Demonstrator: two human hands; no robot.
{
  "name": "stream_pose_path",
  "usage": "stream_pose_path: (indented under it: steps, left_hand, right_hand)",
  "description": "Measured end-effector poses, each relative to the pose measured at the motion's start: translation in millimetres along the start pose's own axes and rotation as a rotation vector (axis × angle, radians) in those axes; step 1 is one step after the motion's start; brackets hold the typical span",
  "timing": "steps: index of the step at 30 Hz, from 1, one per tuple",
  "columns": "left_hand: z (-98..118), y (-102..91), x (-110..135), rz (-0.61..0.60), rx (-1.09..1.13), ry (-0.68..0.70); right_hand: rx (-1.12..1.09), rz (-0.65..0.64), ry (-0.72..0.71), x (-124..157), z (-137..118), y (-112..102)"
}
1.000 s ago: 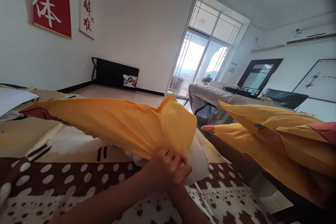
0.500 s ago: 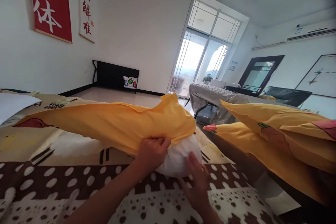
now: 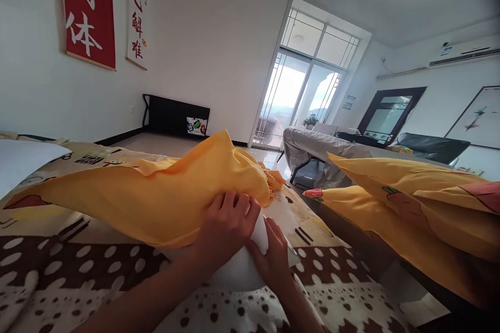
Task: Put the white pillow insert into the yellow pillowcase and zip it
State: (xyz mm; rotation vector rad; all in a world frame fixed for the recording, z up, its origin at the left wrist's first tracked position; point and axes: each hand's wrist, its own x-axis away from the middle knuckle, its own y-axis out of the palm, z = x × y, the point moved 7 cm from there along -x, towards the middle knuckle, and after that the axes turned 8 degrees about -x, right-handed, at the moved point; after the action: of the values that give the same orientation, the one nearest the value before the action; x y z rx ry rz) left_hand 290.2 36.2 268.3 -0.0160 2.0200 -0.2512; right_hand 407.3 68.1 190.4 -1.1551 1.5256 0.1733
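Over spotted bedspread (image 3: 78, 265), left hand (image 3: 228, 223) clutches yellow pillowcase (image 3: 156, 197); right hand (image 3: 275, 263), open, presses white pillow (image 3: 238, 273).

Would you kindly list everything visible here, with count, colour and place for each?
bedspread: one, brown-and-cream dotted, foreground
pillowcase: one, yellow, on bedspread, centre
pillow: one, white, partly inside pillowcase
cased pillows: two, yellow, stacked right
banners: two, red and white, upper left
folded table: one, black, centre-left background
covered table: one, grey, near glass door
air conditioner: one, white, upper right
left hand: one, grip shut on pillowcase
right hand: one, against pillow, grip unclear
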Motion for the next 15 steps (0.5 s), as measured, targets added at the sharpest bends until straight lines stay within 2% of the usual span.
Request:
stream_pose_path:
  steps: [5, 10, 12, 15]
  left_hand:
    - [-16.2, -11.7, 5.5, -0.021, 0.040, 0.083]
    - [-36.4, -21.6, 16.5, 0.057, 0.069, 0.043]
    - [-49.3, -16.6, 22.4, 0.046, 0.055, -0.023]
    - [-57.4, 6.4, 35.9, -0.095, -0.005, -0.077]
  right_hand:
    - [0.120, -0.109, -0.207, -18.5, -51.3, 20.0]
    - [0.251, -0.118, -0.277, -27.1, -72.8, 49.7]
    - [0.283, -0.145, -0.290, -25.5, -76.6, 60.1]
    - [0.290, -0.188, -0.309, -18.9, -77.7, 74.1]
